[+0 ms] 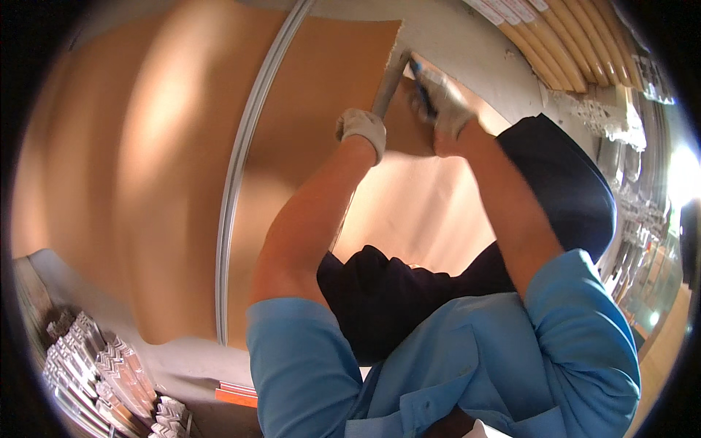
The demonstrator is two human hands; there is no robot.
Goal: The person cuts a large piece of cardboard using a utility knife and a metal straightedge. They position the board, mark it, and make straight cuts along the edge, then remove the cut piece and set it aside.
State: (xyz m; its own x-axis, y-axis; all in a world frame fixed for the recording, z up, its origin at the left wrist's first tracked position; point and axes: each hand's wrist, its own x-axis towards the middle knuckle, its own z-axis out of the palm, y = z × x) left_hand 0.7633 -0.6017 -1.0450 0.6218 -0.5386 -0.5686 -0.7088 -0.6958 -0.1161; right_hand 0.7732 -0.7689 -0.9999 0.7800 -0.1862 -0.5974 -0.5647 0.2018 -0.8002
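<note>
A large brown paper or cardboard sheet lies across the floor, with a rough cut edge at its far right. My gloved left hand is closed at the near end of a narrow grey straight strip, which lies along that edge. To its right, my gloved right hand is closed around a blue and black hand tool, perhaps a utility knife, close to the strip's far end. Motion blurs this hand, and the tool's tip is hard to make out. More brown sheet lies beneath my arms.
A long metal bar lies over the sheet to the left. Long brown tubes or boards are stacked at the far right, beside plastic-wrapped lengths. Bundled metal profiles stand at the near left, by an orange strip.
</note>
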